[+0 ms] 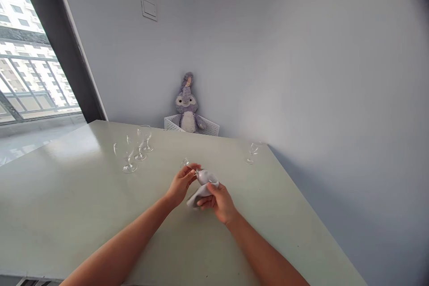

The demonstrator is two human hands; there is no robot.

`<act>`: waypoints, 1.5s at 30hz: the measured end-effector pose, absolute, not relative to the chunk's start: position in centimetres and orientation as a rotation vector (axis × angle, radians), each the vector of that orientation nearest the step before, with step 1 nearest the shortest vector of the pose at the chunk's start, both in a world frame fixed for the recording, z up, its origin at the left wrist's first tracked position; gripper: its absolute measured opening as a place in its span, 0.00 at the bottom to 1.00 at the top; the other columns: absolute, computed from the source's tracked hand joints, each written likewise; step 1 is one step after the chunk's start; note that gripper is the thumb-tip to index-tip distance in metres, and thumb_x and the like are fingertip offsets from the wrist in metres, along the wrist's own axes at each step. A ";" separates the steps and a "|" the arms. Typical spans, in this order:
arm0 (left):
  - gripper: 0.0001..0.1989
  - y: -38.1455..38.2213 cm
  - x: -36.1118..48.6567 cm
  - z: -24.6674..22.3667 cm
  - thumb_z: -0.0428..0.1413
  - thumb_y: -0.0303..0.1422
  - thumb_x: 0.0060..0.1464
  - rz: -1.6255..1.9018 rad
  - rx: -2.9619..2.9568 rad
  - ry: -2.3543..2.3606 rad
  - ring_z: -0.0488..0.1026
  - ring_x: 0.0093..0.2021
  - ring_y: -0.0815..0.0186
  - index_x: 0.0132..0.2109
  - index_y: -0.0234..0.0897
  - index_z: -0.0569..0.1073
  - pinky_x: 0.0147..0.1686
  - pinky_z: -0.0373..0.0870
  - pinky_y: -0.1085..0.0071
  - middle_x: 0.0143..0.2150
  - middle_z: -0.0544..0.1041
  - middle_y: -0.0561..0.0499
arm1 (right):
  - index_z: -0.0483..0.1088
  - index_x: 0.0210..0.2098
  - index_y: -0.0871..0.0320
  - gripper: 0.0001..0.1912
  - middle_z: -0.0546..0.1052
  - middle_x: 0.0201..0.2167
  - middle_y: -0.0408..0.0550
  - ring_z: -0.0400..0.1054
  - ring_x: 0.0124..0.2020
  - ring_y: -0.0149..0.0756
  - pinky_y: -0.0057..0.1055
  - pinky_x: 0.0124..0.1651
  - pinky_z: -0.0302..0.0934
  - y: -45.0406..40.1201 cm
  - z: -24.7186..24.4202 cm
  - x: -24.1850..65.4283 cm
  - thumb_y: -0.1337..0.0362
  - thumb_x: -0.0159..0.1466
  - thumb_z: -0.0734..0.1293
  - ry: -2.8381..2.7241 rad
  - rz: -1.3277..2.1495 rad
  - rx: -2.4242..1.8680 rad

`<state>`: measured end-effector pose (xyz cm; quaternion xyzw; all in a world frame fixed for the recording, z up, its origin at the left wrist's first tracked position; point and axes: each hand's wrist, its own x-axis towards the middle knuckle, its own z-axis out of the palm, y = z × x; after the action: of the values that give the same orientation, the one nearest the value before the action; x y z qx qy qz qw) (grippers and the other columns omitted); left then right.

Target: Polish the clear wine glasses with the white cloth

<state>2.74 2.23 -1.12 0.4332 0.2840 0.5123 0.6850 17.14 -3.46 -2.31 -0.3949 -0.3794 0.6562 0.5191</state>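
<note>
Above the middle of the table, my left hand [181,184] is closed round the stem of a stemmed glass [203,176]. The glass lies tilted, its foot past my left fingers and its bowl toward my right hand [220,201]. That hand pinches a pale grey cloth [198,196], which wraps the rim side of the bowl and hangs below it. Part of the bowl and the rim are hidden by cloth and fingers.
Several clear stemmed glasses [129,167] stand upright on the pale table [268,232] at the left. Another stemmed glass [251,154] stands near the far right corner. Behind the table, a purple plush toy [187,109] sits in a white basket [212,128] against the wall.
</note>
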 end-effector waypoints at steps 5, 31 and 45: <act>0.11 2.2 2.4 -0.6 0.56 0.34 0.49 1.083 0.903 0.485 0.69 0.44 0.63 0.41 0.37 0.69 0.42 0.64 0.68 0.44 0.73 0.44 | 0.66 0.28 0.62 0.18 0.71 0.16 0.44 0.64 0.15 0.29 0.23 0.18 0.57 -3.8 -1.5 17.2 0.50 0.56 0.62 -0.770 1.742 -0.805; 0.13 1.6 3.3 -1.9 0.62 0.31 0.36 1.171 0.905 0.851 0.71 0.26 0.65 0.34 0.32 0.73 0.27 0.67 0.71 0.27 0.76 0.49 | 0.63 0.52 0.47 0.18 0.59 0.58 0.46 0.52 0.55 0.48 0.50 0.55 0.43 -4.4 0.2 17.5 0.58 0.62 0.58 -2.173 0.055 -1.204; 0.07 1.0 3.7 -1.1 0.59 0.33 0.43 1.110 0.831 0.610 0.69 0.36 0.66 0.31 0.35 0.72 0.38 0.68 0.69 0.35 0.72 0.50 | 0.71 0.36 0.58 0.15 0.75 0.31 0.45 0.66 0.30 0.34 0.28 0.32 0.60 -1.9 -1.2 19.0 0.55 0.55 0.65 -0.960 1.359 -1.026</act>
<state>3.71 1.04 -1.09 0.3768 0.2765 0.5035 0.7266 19.04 -1.91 -1.18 -0.4350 -0.4073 0.5765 0.5590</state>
